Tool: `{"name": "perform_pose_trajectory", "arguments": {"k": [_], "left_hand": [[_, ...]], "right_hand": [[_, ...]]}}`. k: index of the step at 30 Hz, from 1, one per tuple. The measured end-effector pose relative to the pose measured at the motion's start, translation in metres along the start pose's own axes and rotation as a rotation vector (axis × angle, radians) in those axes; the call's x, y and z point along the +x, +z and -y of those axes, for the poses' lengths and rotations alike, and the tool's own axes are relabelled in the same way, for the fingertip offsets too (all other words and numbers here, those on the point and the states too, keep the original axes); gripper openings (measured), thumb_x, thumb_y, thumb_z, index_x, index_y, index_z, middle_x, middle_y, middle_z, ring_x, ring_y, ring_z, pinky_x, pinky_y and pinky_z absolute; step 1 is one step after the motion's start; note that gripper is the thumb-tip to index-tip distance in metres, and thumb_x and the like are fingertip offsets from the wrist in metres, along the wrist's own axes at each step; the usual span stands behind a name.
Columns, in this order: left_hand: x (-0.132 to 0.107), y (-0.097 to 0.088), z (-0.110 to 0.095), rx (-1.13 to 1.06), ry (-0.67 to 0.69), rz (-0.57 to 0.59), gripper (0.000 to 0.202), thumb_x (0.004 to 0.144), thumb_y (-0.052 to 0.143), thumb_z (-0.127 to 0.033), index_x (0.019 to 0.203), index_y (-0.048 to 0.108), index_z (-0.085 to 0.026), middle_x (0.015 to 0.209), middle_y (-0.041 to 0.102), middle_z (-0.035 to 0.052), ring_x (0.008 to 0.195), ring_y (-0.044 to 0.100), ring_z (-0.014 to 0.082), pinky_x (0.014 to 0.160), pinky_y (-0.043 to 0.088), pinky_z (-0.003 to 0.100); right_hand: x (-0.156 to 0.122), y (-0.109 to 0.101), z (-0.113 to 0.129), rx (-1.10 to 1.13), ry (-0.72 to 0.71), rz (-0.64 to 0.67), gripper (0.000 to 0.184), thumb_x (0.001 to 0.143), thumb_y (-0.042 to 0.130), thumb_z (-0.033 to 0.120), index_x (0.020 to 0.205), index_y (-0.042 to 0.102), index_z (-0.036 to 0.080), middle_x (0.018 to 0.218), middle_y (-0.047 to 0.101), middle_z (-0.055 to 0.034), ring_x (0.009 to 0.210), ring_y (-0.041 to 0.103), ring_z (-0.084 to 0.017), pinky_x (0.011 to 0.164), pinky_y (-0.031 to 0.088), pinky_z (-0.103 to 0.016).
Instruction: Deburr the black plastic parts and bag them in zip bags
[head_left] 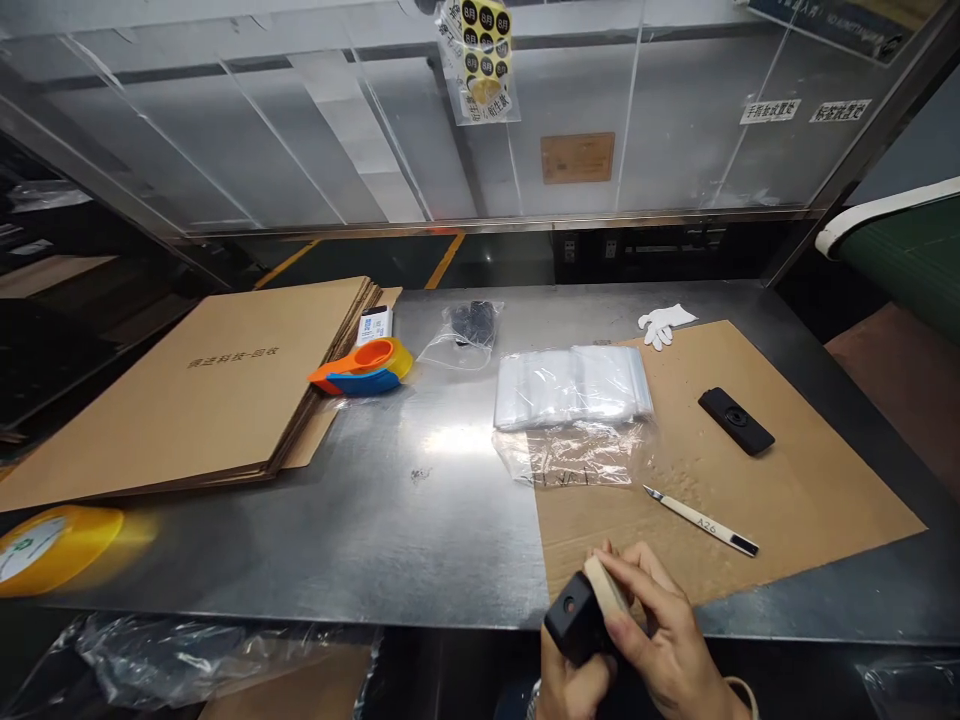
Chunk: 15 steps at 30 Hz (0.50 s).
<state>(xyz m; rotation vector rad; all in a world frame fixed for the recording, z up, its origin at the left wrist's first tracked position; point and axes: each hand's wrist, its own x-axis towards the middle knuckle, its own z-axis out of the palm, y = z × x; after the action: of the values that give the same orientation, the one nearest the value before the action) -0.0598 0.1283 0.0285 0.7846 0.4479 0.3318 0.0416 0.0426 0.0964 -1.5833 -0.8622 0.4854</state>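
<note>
At the table's front edge, my left hand (574,690) is wrapped round a small black block-shaped device (571,612) with a round hole in its end. My right hand (671,640) pinches a flat tan pad (606,588) against the device's side; its material is unclear. Beyond my hands lies a white-handled craft knife (697,520) marked A26, on a cardboard sheet (817,490). Farther right on that sheet rests a black rectangular part (736,420) with a round feature in its middle. A stack of clear plastic bags (574,385) overlaps the sheet's left edge.
Flattened cartons (225,380) are stacked on the left, with an orange and blue tape dispenser (364,367) at their edge. A yellow tape roll (64,548) sits front left. Behind are a bagged dark item (472,325) and a white glove (664,325).
</note>
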Motion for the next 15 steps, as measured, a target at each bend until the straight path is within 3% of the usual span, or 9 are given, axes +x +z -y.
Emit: {"name": "perform_pose_trajectory", "arguments": {"k": [2,5,9,12,15], "left_hand": [[0.010,0.013,-0.009,-0.094,0.077,0.089,0.083,0.050,0.050,-0.002,0.127,0.042,-0.030,0.137,0.042,-0.0013,0.132,0.024,0.0276,0.110,0.018,0.044],[0.024,0.024,-0.024,-0.245,-0.001,0.134,0.092,0.042,0.042,-0.004,0.129,0.038,-0.032,0.138,0.040,-0.0033,0.134,0.018,0.0241,0.111,0.010,0.044],[0.030,0.024,-0.039,-0.465,-0.170,0.077,0.086,0.043,0.042,-0.007,0.127,0.042,-0.027,0.132,0.048,0.0043,0.130,0.029,0.0252,0.109,0.014,0.046],[0.028,0.022,-0.051,-0.517,-0.287,0.031,0.076,0.055,0.047,-0.007,0.128,0.039,-0.023,0.124,0.054,0.0108,0.125,0.037,0.0258,0.105,0.023,0.048],[0.026,0.023,-0.059,-0.454,-0.333,-0.054,0.059,0.071,0.051,-0.009,0.127,0.039,-0.024,0.107,0.063,0.0085,0.108,0.054,0.0224,0.093,0.041,0.044]], "right_hand": [[-0.001,0.004,-0.007,0.070,0.120,0.001,0.036,0.088,0.045,0.034,0.122,0.048,0.025,0.088,0.046,-0.0038,0.081,0.050,-0.017,0.072,0.044,-0.029],[-0.005,0.006,-0.012,0.117,0.215,0.009,0.035,0.087,0.045,0.037,0.119,0.051,0.025,0.088,0.048,-0.0041,0.082,0.051,-0.017,0.072,0.044,-0.028],[-0.018,0.006,-0.017,0.125,0.264,0.045,0.036,0.085,0.046,0.042,0.115,0.055,0.023,0.088,0.052,-0.0055,0.083,0.054,-0.019,0.074,0.047,-0.030],[-0.030,-0.005,-0.028,0.097,0.240,0.143,0.037,0.084,0.048,0.043,0.111,0.058,0.021,0.082,0.055,-0.0055,0.077,0.057,-0.019,0.070,0.050,-0.031],[-0.033,-0.028,-0.039,-0.026,0.195,0.048,0.033,0.083,0.052,0.037,0.113,0.056,0.023,0.090,0.056,-0.0059,0.083,0.058,-0.019,0.073,0.051,-0.029]]}}
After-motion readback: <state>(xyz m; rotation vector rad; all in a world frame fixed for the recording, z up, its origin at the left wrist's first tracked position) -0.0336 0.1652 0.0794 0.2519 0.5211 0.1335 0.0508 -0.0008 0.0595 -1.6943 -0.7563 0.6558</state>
